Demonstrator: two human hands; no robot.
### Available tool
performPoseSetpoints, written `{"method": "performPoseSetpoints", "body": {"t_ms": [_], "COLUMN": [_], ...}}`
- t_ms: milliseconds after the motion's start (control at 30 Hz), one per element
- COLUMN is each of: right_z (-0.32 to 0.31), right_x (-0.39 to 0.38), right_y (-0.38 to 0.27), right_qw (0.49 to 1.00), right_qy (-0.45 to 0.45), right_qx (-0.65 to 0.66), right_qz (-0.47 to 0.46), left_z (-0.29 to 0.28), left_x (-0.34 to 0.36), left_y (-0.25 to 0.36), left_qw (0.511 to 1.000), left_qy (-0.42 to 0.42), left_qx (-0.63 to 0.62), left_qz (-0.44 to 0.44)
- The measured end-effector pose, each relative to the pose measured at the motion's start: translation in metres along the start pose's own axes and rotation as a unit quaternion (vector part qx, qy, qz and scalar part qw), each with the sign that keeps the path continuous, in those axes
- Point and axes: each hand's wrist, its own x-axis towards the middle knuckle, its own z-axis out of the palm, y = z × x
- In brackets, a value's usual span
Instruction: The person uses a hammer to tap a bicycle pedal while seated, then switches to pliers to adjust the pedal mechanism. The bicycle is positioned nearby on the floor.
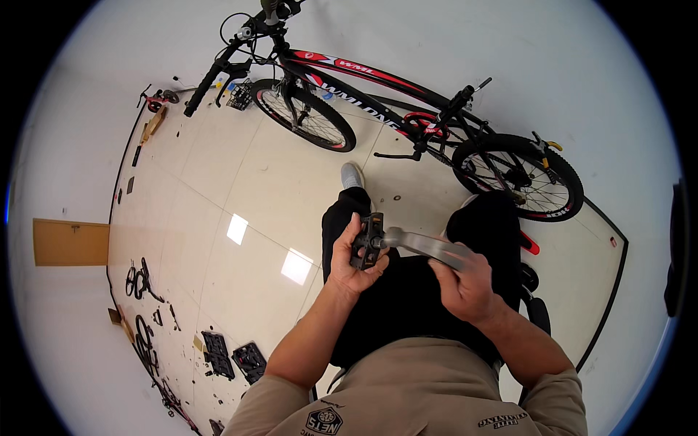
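My left hand [349,261] grips a black bicycle pedal [369,236], held over my lap. My right hand [469,287] is closed on the handle of a grey metal wrench [429,245], slightly blurred, whose head is at the pedal's axle. Both hands are in front of my dark trousers. Just beyond my feet, a black-and-red bicycle [363,109] stands along the white wall, its crank arm [396,155] showing without a pedal.
Tool cases [218,356] lie open on the tiled floor at lower left, near scattered bicycle parts [142,280]. A small pink bike [156,102] and a wire basket [240,97] are further back. A wooden door [69,243] is on the left.
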Motion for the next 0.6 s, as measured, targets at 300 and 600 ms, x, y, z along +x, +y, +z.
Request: {"method": "performPoseSetpoints", "body": {"t_ms": [300, 600], "right_z": [0.005, 0.007], "right_x": [-0.003, -0.01], "right_y": [0.004, 0.02], "right_qw": [1.0, 0.954], "right_qy": [0.009, 0.021], "right_qx": [0.011, 0.148], "right_qz": [0.013, 0.259], "left_z": [0.001, 0.0], "left_x": [0.001, 0.003], "left_y": [0.002, 0.001], "left_qw": [1.0, 0.996], "left_qy": [0.012, 0.058], "left_qx": [0.003, 0.041], "left_qz": [0.02, 0.056]}}
